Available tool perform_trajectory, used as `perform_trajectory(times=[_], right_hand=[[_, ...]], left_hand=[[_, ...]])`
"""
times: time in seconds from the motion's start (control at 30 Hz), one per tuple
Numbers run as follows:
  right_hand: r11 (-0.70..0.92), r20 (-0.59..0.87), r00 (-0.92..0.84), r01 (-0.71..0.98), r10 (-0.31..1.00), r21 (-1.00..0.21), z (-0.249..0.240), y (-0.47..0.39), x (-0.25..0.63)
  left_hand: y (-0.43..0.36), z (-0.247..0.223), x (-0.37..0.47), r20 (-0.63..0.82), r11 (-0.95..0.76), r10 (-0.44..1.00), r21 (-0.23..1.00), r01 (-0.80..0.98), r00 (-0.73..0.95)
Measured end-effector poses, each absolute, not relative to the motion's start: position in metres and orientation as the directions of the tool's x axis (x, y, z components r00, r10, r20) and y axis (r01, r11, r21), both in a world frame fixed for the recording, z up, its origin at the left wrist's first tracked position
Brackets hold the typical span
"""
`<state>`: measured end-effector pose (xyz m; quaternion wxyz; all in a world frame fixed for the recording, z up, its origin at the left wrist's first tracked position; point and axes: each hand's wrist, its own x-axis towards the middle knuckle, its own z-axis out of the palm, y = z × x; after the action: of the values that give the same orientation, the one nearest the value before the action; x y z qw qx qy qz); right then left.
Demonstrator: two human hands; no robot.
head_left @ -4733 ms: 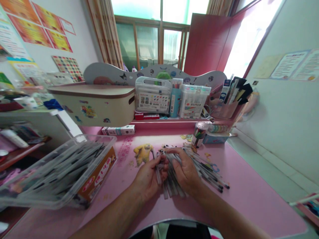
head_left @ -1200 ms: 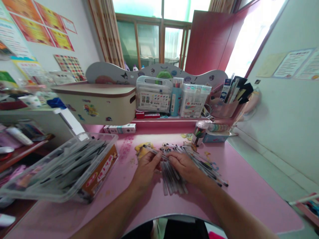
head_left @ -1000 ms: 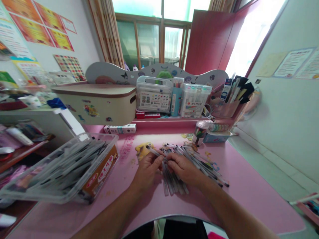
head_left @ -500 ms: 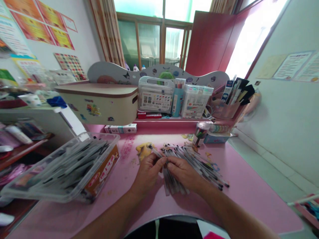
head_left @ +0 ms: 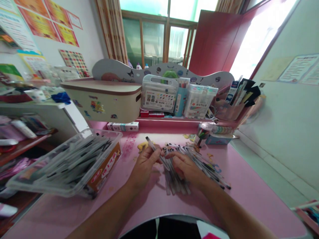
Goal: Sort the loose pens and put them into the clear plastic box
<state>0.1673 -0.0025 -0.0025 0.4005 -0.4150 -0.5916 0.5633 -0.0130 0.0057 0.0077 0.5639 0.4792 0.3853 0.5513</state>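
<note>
My left hand (head_left: 144,166) pinches a clear-barrelled pen (head_left: 150,143) between thumb and fingers; its black end points up and away to the left, and the barrel slants down to the right. Beside its lower part is my right hand (head_left: 186,167), fingers loosely bent and apart, with nothing visibly gripped. Under both hands lies a small pile of clear tubes (head_left: 171,186), their dark far ends partly hidden by my fingers. To the right, a spread of black-tipped pens (head_left: 206,167) rests on the pink desk (head_left: 254,196).
At left stands a clear plastic bin (head_left: 74,192) heaped with similar pens (head_left: 77,159). A jar of markers (head_left: 203,132) and a blue box (head_left: 219,138) sit at the desk's back right. Behind, a shelf carries a cream storage box (head_left: 104,106), marker cases (head_left: 159,96) and a pen holder (head_left: 226,108).
My left hand has raised and tilted the pen, so more of its black end shows. My right fingers have loosened from their pinch and moved slightly right. The view has shifted a little.
</note>
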Motion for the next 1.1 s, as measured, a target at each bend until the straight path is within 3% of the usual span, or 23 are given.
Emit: perform_trajectory(times=[0.1,0.23,0.43,0.57,0.7,0.93,1.1], right_hand=[[-0.002,-0.005,-0.229,0.016,0.973,-1.000,0.003,0.001,0.171],[-0.015,-0.020,-0.150,0.037,0.988,-0.999,0.005,0.003,0.173],[0.019,-0.006,-0.176,0.139,0.984,-0.990,0.000,0.004,0.176],[-0.008,-0.034,-0.229,0.110,0.973,-0.994,0.000,0.004,0.175],[-0.114,-0.100,-0.229,-0.051,0.968,-0.992,-0.004,0.005,0.173],[-0.074,-0.064,-0.195,-0.046,0.979,-0.996,-0.006,0.006,0.169],[-0.013,0.001,-0.161,-0.083,0.987,-0.997,-0.006,0.002,0.168]], left_hand=[[0.009,0.006,-0.016,-0.036,0.128,0.960,0.938,-0.321,0.278],[0.008,-0.001,-0.016,-0.108,0.282,0.832,0.927,-0.246,0.545],[0.009,-0.009,-0.020,-0.118,0.373,0.751,0.887,-0.271,0.649],[0.010,-0.008,-0.019,-0.123,0.430,0.794,0.806,-0.407,0.595],[0.008,-0.001,-0.015,-0.148,0.406,0.882,0.722,-0.560,0.447],[0.008,-0.012,-0.009,-0.151,0.278,0.948,0.823,-0.495,0.281],[0.010,-0.016,-0.007,-0.157,0.276,0.954,0.793,-0.543,0.256]])
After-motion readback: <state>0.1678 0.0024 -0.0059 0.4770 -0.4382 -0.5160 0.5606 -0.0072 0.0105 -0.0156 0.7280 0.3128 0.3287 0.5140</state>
